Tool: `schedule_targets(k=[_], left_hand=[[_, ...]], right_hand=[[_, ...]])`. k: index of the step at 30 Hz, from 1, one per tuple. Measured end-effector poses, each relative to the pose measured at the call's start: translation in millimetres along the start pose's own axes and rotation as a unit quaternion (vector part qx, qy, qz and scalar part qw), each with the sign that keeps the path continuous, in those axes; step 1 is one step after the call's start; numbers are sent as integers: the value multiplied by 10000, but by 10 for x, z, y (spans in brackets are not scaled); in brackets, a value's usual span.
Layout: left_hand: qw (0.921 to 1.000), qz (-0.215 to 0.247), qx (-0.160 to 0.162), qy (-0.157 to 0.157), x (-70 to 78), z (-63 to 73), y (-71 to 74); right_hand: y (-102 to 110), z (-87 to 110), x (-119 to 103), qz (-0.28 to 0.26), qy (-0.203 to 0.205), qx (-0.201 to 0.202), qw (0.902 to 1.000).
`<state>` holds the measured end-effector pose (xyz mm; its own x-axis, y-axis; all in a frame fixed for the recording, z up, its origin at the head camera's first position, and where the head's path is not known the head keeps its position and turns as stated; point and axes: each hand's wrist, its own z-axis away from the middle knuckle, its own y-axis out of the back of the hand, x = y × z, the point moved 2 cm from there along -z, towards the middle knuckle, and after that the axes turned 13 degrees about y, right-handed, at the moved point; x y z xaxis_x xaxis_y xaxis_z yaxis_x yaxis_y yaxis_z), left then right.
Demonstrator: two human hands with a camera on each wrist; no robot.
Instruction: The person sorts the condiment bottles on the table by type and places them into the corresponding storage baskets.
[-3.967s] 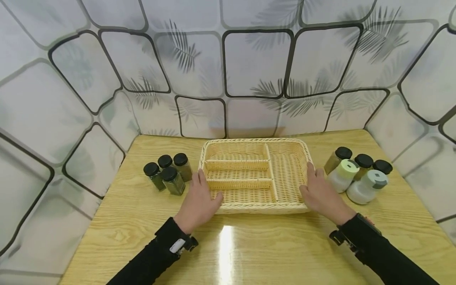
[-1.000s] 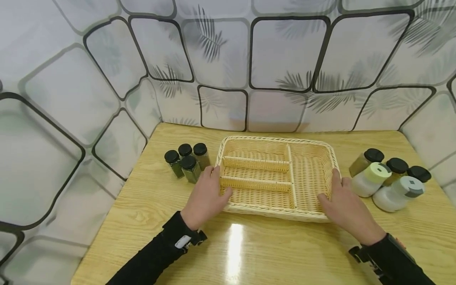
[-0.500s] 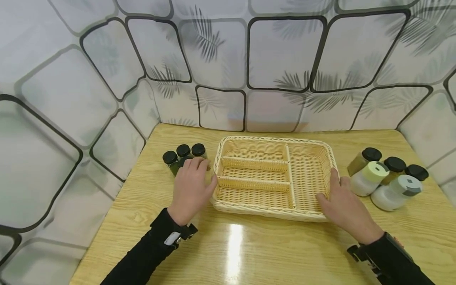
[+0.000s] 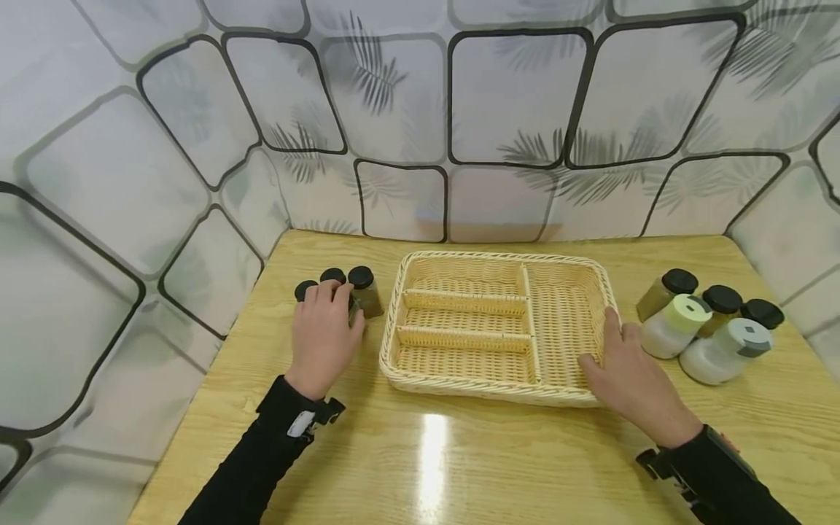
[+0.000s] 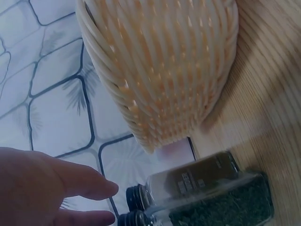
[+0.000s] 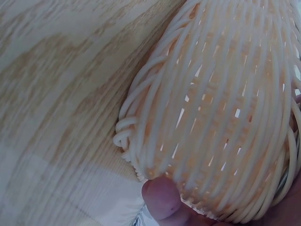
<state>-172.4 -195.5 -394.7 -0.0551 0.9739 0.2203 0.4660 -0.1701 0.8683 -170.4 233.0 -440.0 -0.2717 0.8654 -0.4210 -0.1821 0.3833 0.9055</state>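
A woven, cream-coloured divided basket [image 4: 569,328] sits mid-table in the head view, with three narrow compartments on its left and one long one on its right. My right hand [image 4: 639,383] grips its right end, thumb [image 6: 162,200] over the rim. My left hand [image 4: 323,339] is over the black-lidded spice jars to the left, hiding much of the front one. In the left wrist view its fingers [image 5: 91,181] extend towards the black lids of a brown-powder jar [image 5: 188,183] and a jar of green flakes [image 5: 223,205], without curling round either.
To the basket's right stand several more black-lidded jars [image 4: 722,299], a white bottle with a yellow-green cap [image 4: 689,312] and another with a grey-white cap [image 4: 749,337]. A patterned curtain [image 4: 512,102] closes off the back and sides of the wooden table [image 4: 499,452].
My left hand has let go of the basket's left end and moved left over the jars. My right hand has kept its grip. Earlier, both hands held the basket, which has turned slightly.
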Motion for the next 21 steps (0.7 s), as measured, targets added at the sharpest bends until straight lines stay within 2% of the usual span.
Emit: schedule_targets(k=[5,11,21], left_hand=[[10000,30,-38,87,-41,-36,-18],[9999,-9,-111,69,-99,-62,-66],[9986,358,-316,217,-121,-56,-92]], right_hand=[[19,21,-14,-127,-47,-25,9999],[13,-1,-22,36,-78,58,9999],[-10,3,-9,0,-106,60,9999]])
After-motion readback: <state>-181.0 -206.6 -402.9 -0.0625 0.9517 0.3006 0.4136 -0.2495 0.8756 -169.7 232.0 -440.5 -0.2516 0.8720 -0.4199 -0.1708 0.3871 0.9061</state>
